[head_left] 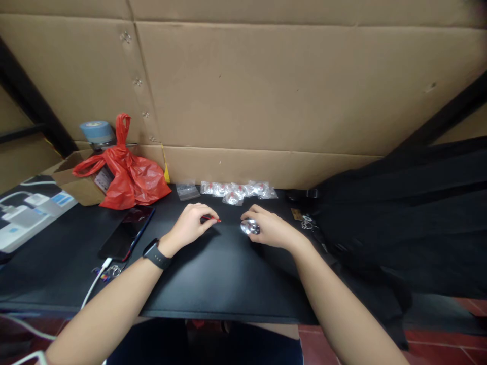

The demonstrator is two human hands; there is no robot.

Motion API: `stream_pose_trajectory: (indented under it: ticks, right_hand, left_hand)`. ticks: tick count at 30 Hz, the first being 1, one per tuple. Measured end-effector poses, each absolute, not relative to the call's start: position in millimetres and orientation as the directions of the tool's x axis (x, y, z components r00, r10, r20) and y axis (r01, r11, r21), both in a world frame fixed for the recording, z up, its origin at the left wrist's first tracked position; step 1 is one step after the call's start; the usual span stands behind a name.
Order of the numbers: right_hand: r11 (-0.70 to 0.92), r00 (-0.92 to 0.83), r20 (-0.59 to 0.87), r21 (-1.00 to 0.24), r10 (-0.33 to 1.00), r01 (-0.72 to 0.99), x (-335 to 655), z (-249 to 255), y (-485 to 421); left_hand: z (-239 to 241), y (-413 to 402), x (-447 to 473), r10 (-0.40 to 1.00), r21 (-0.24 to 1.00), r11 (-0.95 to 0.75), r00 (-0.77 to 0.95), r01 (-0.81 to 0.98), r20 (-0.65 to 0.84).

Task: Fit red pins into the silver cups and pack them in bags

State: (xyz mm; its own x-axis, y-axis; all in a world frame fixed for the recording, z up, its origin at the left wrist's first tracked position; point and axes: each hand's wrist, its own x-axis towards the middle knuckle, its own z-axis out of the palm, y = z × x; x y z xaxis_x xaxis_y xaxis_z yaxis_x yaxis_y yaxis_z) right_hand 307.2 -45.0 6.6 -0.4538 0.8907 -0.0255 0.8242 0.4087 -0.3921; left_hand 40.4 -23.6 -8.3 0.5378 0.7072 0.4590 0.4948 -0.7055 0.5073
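Over the middle of the black tabletop (213, 274), my left hand (192, 223) pinches a thin red cord (206, 218) between thumb and fingertips. The cord's far end is hidden behind the fingers. My right hand (272, 228), a short way to the right, grips a shiny round silver metal piece (250, 226) by its edge. The two hands are apart. Just beyond them lie several clear plastic packets (239, 190) with silver round pieces and bits of red inside. To their left is a flat clear plastic bag (187, 191).
A phone (127, 233) on a white cable lies at left, near a power strip (36, 220). Behind it stand a red plastic bag (133, 177), a cardboard box (81, 177) and a blue-lidded bottle (97, 133). Black fabric (395, 218) fills the right side. Cardboard (258, 96) walls the back.
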Motion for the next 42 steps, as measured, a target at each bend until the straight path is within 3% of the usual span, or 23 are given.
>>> stream_pose_trajectory:
  ticks: [4,8,11,15,21,31,37,42]
  right_hand:
    - [0.49,-0.587,-0.082,-0.465,0.805,0.737,311,5,-45]
    - [0.521,-0.595,-0.058,-0.42,0.802,0.743,307,2,-46]
    - [0.568,-0.579,0.109,-0.402,0.808,0.718,300,2,-47]
    - [0.633,-0.488,0.406,-0.546,0.773,0.549,284,5,-50]
    - [0.662,-0.325,0.578,-0.672,0.749,0.331,257,-1,-61]
    - [0.644,-0.288,0.577,-0.704,0.764,0.298,252,-2,-64]
    - [0.684,-0.284,0.623,-0.675,0.729,0.276,253,0,-65]
    - [0.684,-0.286,0.621,-0.664,0.73,0.304,256,2,-64]
  left_hand:
    - [-7,-25,42,0.726,0.519,-0.687,0.512,0.509,0.459]
    - [-11,-23,41,0.726,0.511,-0.686,0.535,0.519,0.431]
    - [-13,-22,40,0.744,0.504,-0.665,0.543,0.551,0.389]
    - [-7,-27,43,0.781,0.519,-0.621,0.519,0.588,0.347]
    - [3,-40,52,0.829,0.644,-0.549,0.445,0.532,0.34]
    - [-3,-42,61,0.815,0.83,-0.52,0.41,0.202,0.411]
    - [-9,-47,70,0.89,0.955,-0.295,0.369,0.023,0.266]
    - [-11,-49,72,0.913,0.99,-0.136,0.382,-0.037,0.14]
